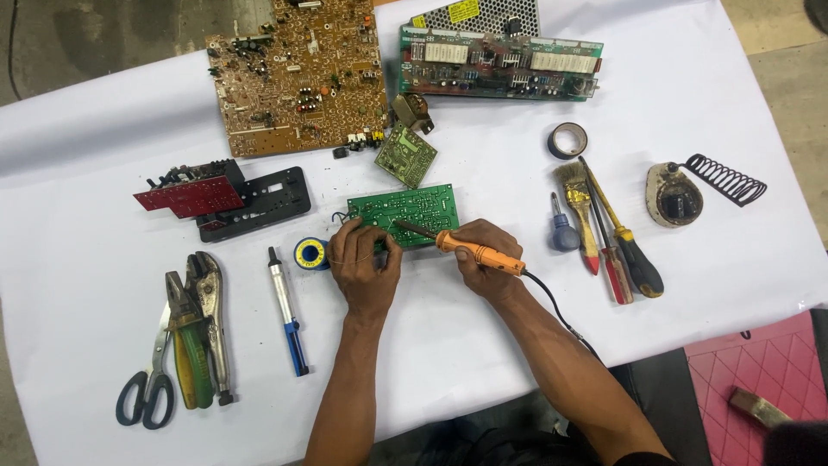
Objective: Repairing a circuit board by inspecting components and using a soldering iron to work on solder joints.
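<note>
We hold an orange-handled soldering iron [473, 250] in our right hand [483, 263], the grip clamped round its handle, its thin metal tip slanting left onto the green circuit board [405, 211]; the board lies flat on the white-covered bench [78, 259], just above both hands; our left hand [366, 263] rests at the board's lower left edge, fingers pinched together on a fine strand of solder wire [349, 259] (it curls back toward the blue and yellow spool [310, 254] beside it); a black cord trails from the iron; screwdrivers [625, 250] and a bristly brush [576, 207] lie well apart to the right.
</note>
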